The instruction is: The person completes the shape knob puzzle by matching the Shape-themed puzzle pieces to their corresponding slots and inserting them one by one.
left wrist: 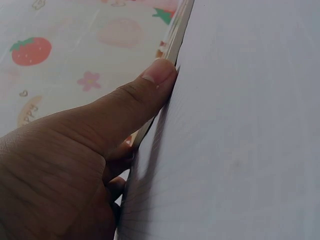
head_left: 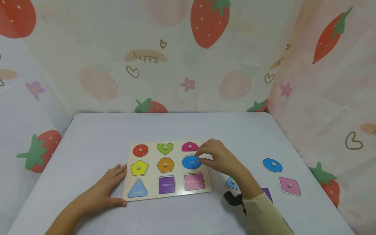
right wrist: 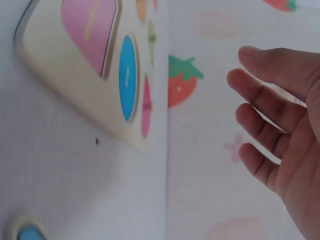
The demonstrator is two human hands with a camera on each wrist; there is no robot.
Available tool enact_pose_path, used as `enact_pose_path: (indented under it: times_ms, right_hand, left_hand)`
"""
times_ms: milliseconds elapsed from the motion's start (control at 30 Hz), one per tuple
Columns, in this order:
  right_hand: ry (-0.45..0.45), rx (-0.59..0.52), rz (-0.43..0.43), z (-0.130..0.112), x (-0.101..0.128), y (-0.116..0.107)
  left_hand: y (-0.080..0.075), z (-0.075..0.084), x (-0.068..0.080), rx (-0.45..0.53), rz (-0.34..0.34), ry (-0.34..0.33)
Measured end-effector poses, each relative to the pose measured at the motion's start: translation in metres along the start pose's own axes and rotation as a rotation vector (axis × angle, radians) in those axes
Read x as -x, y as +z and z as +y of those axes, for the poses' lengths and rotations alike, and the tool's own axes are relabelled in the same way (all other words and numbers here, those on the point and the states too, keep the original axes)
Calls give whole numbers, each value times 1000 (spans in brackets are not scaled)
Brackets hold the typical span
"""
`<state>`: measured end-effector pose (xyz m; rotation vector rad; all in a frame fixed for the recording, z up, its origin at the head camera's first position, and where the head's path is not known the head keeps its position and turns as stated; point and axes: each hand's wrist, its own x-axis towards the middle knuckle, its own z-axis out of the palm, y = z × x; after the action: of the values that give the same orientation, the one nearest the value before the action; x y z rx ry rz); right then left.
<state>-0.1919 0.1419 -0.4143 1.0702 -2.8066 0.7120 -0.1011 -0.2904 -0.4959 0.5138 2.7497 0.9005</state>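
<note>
Head view: puzzle board point(head_left: 173, 192) at lower centre of frame. Left hand point(head_left: 107, 191) flat on table point(head_left: 97, 137), fingers straight, touching board's left edge. Right hand point(head_left: 218, 156) over board's right edge beside empty oval slot point(head_left: 191, 162), fingers loosely bent, holding nothing. Blue oval piece point(head_left: 272, 165) and pink piece point(head_left: 289, 185) at right, well apart from board. Left wrist view alone shows thumb point(left wrist: 150, 87) pressed against board edge point(left wrist: 175, 40). Right wrist view shows spread, empty fingers point(right wrist: 265, 107).
</note>
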Motion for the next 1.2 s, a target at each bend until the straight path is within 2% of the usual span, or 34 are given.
enact_pose_path:
  times_ms: [233, 500, 733, 1000, 1200]
  right_hand:
    - [21, 27, 117, 25, 29, -19]
    - [94, 15, 273, 60, 60, -40]
    - [190, 21, 395, 92, 85, -56]
    - [316, 72, 426, 126, 111, -63]
    - [445, 84, 356, 151, 137, -64]
  left_hand:
    - [-1, 3, 0, 3, -2, -12]
    - [-2, 5, -2, 4, -6, -31]
    - [0, 5, -1, 13, 3, 7]
    - [2, 3, -2, -8, 9, -3]
    - [0, 3, -1, 3, -9, -25]
